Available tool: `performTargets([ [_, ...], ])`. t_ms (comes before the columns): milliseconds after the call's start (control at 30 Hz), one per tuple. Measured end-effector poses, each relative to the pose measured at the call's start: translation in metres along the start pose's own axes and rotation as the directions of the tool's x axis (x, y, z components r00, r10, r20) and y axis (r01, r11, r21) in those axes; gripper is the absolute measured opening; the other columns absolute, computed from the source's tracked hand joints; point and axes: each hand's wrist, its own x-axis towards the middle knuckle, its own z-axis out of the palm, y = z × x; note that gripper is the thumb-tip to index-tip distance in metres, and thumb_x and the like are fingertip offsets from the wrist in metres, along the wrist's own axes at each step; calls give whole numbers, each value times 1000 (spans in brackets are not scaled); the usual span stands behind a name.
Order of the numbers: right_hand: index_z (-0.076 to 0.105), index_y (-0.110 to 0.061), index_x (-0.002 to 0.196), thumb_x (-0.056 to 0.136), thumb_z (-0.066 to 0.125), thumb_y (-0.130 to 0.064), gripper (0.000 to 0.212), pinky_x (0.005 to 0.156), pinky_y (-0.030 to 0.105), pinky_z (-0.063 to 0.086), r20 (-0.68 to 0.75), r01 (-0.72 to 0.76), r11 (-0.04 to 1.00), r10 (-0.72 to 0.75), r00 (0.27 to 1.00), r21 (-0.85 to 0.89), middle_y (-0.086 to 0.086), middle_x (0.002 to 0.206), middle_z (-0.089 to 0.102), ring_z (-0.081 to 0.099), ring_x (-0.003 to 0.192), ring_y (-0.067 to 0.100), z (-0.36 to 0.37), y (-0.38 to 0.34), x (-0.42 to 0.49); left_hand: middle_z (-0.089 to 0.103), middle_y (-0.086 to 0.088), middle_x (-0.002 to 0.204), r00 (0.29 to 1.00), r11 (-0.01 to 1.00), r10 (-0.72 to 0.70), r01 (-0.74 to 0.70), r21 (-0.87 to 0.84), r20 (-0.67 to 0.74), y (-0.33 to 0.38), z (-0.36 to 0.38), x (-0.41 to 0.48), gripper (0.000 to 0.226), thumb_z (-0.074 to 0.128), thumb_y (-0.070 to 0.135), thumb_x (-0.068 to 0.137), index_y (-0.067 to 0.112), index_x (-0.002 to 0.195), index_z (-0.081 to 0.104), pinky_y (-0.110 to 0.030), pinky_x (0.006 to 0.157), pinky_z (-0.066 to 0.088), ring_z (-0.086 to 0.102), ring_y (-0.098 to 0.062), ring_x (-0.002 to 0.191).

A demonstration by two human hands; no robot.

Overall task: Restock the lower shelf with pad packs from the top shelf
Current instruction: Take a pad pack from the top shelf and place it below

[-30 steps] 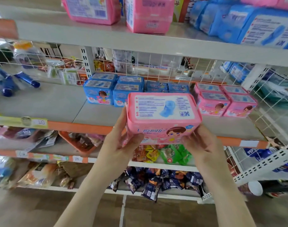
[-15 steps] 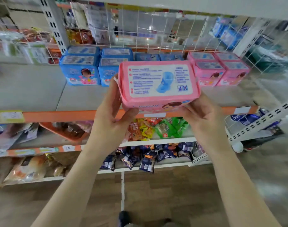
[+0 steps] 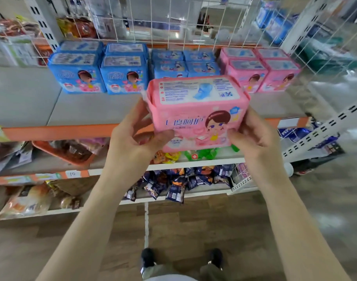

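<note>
Holding one pink pad pack (image 3: 197, 112) by both ends: left hand (image 3: 133, 138) curled round the left end, right hand (image 3: 254, 136) round the right. It is in the air before the lower shelf (image 3: 82, 110), whose stock stands behind it: blue packs (image 3: 76, 76), pink packs (image 3: 260, 74).

1 pink pad pack (image 3: 197, 112), being gripped by left hand (image 3: 133, 138) and right hand (image 3: 254, 136), hovering before shelf (image 3: 51, 110) displaying blue packs (image 3: 100, 72) and pink packs (image 3: 260, 69).

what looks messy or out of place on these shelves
The blue and pink plastic pad packs stand in tidy rows. Lower down, dark blue foil snack packets lie jumbled, several hanging over the white shelf edge, and the orange plastic tray sits tilted.
</note>
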Motion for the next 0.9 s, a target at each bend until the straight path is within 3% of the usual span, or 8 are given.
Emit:
performTargets([
  [133,61,-18,125,98,53,-8,30,85,18,52,-8,-14,999,14,1000,38,-14,108,73,67,105,5,-27,-6,-3,73,6,109,993,995,-95,96,3,-72,12,34,-6,56,74,42,78,25,129,59,-25,75,58,71,-11,94],
  [233,67,-35,112,98,52,-30,20,88,34,56,-64,-37,999,37,997,8,-11,105,74,68,103,13,-54,-8,-3,72,-1,107,975,982,-183,175,-70,-126,22,65,-10,53,70,49,77,23,121,62,-19,69,56,72,-11,89],
  [333,70,-12,100,97,47,-47,42,88,54,50,-105,-73,997,71,992,-16,17,96,70,64,93,40,-84,-2,-5,75,0,102,946,958,-281,266,-110,-164,31,98,-10,58,72,59,74,21,116,62,-22,62,56,74,-13,84],
  [500,68,-20,79,91,51,-62,47,74,38,52,-98,-121,991,126,987,57,5,76,71,68,75,23,-141,6,-10,73,8,76,932,957,-290,277,-91,-219,46,153,-13,54,59,58,78,12,105,63,-18,45,46,64,-4,58],
  [567,59,-17,70,90,50,-60,49,65,24,43,-94,-121,991,125,988,49,8,63,62,58,64,11,-164,9,-12,76,3,83,926,949,-314,304,-81,-211,48,173,-12,47,58,54,88,12,107,65,-20,46,47,67,-8,62],
  [633,53,-16,66,94,52,-56,49,59,18,35,-91,-144,988,149,985,53,-4,55,56,51,57,3,-185,11,-12,77,-6,93,916,939,-343,336,-69,-209,50,193,-9,44,57,54,92,15,108,67,-29,52,53,69,-16,68],
  [767,65,-18,84,94,52,-56,41,65,19,46,-54,-175,982,179,982,78,-9,78,71,69,78,12,-222,15,-11,78,0,92,913,939,-340,342,-34,-225,54,231,-5,42,57,56,92,18,105,68,-43,75,59,74,-19,80],
  [900,67,-15,98,99,52,-41,29,63,15,49,-51,-195,974,202,978,116,-8,86,74,71,82,8,-248,20,-7,75,0,99,904,943,-324,332,-21,-278,56,260,-1,43,59,54,91,17,113,61,-21,55,54,72,-6,74],
])
